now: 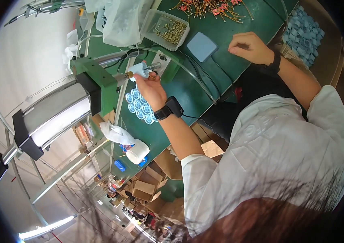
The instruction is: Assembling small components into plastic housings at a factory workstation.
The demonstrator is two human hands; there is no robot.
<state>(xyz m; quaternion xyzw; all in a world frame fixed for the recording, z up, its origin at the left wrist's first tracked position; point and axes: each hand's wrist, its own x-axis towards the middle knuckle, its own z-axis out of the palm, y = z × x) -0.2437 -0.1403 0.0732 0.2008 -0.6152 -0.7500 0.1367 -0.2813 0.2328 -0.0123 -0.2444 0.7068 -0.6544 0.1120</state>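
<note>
My left hand [151,87] grips a light-blue plastic cup-shaped part [140,70], which sits between the press's brass-tipped ram [129,75] and a metal pin on the fixture block [163,61]. Its fingers are partly hidden behind the part. My right hand [253,47] is raised at the table's near edge, right of a flat blue-grey square pad [202,47]. Its fingers curl in toward the thumb, and I see nothing in them. Beside my left wrist, several clear bluish round parts [140,106] stand grouped on the green table [172,128].
The green press [95,85] with its long cylinder fills the left side. Behind the hands are a clear tub [172,32] of small brass pieces and a heap of orange-wired parts [216,7]. Light-blue parts [303,35] fill a box at right. A white roll [138,152] stands left.
</note>
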